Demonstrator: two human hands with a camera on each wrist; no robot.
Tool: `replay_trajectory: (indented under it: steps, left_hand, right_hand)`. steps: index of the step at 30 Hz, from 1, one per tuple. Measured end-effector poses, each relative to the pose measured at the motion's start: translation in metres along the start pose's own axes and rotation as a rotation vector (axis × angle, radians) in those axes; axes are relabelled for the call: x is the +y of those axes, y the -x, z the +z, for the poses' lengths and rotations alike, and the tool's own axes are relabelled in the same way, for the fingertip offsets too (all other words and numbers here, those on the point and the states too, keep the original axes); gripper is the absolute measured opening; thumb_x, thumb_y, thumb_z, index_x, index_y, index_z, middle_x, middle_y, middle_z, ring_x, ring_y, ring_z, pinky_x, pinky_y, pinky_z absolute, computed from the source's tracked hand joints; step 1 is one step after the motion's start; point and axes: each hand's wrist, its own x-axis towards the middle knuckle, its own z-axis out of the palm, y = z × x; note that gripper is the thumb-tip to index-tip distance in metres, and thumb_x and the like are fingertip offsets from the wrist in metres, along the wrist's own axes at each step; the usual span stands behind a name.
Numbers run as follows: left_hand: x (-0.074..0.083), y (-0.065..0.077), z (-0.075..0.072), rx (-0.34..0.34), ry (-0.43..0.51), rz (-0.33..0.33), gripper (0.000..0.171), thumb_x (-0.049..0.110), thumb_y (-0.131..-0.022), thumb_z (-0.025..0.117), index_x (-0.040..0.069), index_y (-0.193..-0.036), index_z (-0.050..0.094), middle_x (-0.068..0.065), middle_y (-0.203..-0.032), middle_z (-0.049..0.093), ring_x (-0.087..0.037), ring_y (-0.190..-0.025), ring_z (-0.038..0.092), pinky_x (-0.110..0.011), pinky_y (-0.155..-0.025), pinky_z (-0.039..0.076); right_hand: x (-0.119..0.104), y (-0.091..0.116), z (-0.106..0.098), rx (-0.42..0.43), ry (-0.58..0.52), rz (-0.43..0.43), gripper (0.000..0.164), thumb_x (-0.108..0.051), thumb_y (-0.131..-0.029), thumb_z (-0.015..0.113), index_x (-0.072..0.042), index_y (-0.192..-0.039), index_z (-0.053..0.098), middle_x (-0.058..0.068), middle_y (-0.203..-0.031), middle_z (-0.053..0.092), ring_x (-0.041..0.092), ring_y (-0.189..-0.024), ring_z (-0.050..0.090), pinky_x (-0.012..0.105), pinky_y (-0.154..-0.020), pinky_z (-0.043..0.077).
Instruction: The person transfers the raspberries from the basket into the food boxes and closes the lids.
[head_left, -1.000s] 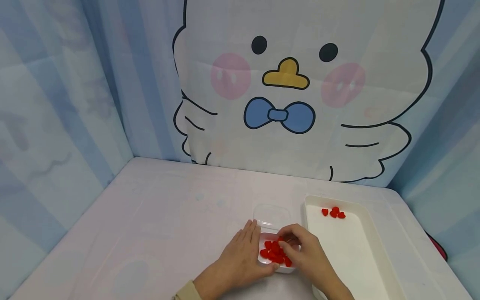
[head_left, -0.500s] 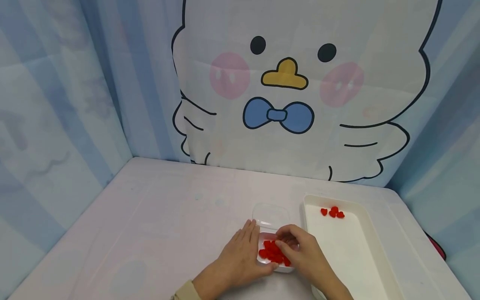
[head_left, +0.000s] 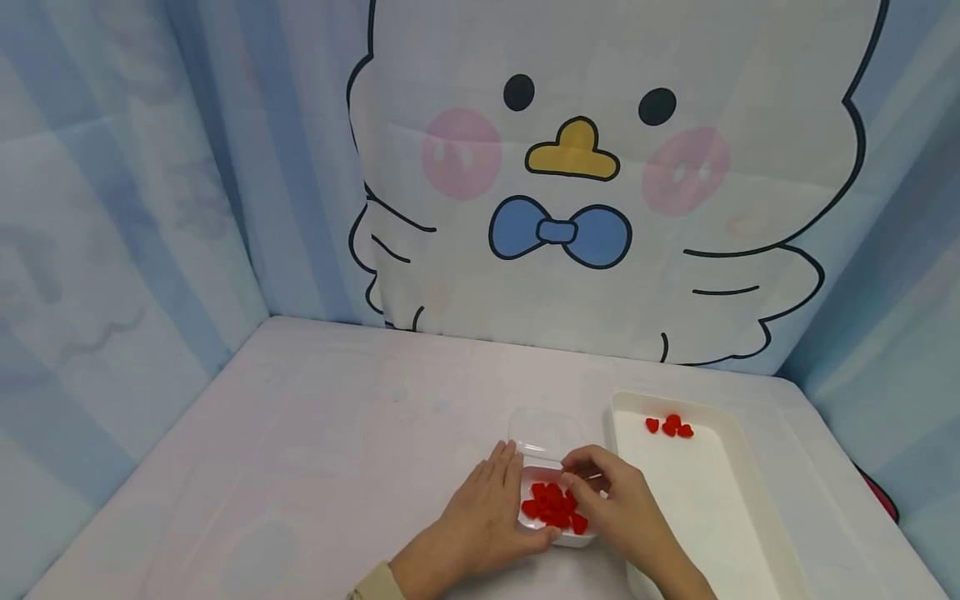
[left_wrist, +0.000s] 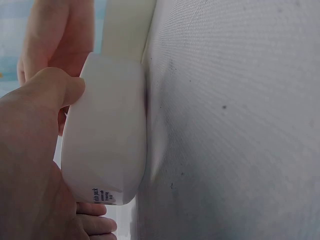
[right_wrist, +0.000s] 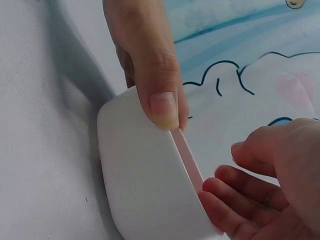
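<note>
A small white plastic box (head_left: 576, 540) holds a pile of red heart-shaped pieces (head_left: 552, 505), its clear lid (head_left: 547, 429) folded back behind it. My left hand (head_left: 483, 510) lies along the box's left side with straight fingers; its thumb (right_wrist: 161, 95) presses on the front rim. At the right side, my right hand (head_left: 622, 504) reaches over the rim with bent fingers beside the hearts. In the right wrist view, its thumb and fingers stand apart with nothing visible between them. Small print marks the box's wall in the left wrist view.
Right of the box stands a long white tray (head_left: 708, 508), with several red hearts (head_left: 670, 426) near its far end. A pale cloth covers the table (head_left: 330, 433). Printed curtains (head_left: 450, 275) rise behind and at both sides.
My right fingertips have drawn back slightly to the right from over the hearts, leaving more of the pile in sight. My left hand has stayed against the box.
</note>
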Motion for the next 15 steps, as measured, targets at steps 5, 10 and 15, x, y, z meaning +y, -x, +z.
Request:
replay_trajectory:
  steps: [5,10,15]
  left_hand:
    - [0.001,-0.001,0.001,0.002,0.008,-0.010,0.104,0.072,-0.081,0.057,0.004,-0.155,0.026,-0.012,-0.163,0.028,-0.029,-0.152,0.025,-0.048,-0.119,0.033]
    - [0.002,0.000,0.000,-0.008,0.022,-0.022,0.105,0.071,-0.081,0.059,0.005,-0.155,0.025,-0.011,-0.164,0.027,-0.028,-0.152,0.024,-0.049,-0.119,0.032]
    - [0.002,0.000,-0.001,-0.018,0.048,-0.040,0.107,0.069,-0.078,0.063,0.007,-0.156,0.023,-0.009,-0.164,0.026,-0.027,-0.152,0.024,-0.049,-0.119,0.032]
  right_hand:
    - [0.004,-0.002,-0.009,0.019,0.016,-0.035,0.018,-0.008,-0.089,0.072,-0.013,-0.106,0.069,-0.002,-0.100,0.072,0.009,-0.090,0.067,0.021,-0.082,0.058]
    - [0.007,-0.007,-0.023,0.068,0.064,-0.129,0.015,-0.006,-0.090,0.070,-0.011,-0.104,0.068,0.000,-0.099,0.072,0.011,-0.090,0.067,0.016,-0.077,0.056]
    - [0.013,-0.013,-0.037,0.106,0.136,-0.136,0.016,-0.007,-0.091,0.069,-0.011,-0.107,0.068,0.001,-0.101,0.072,0.014,-0.092,0.067,0.013,-0.076,0.053]
